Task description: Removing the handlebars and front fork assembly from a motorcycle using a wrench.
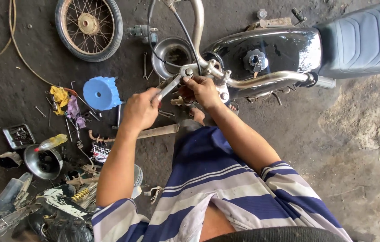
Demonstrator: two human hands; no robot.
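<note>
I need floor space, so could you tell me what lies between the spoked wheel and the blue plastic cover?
In the head view, only bare dark floor lies between the spoked wheel and the blue plastic cover.

Bright metal, black gloss and gritty floor

The wrench (168, 88) in the left hand (139, 110) is bare, polished steel, and the handlebar (262, 79) shines like chrome. The fuel tank (275, 49) is glossy black paint with mirror-like reflections; the seat (365, 38) looks like matt, ribbed vinyl. The blue cap (101, 93) is smooth, dull plastic. The wheel (89, 28) has a matt rubber tyre and thin metal spokes. The floor (360, 134) is rough, dusty, oil-stained concrete. The striped shirt (226, 188) is soft cloth.
</note>
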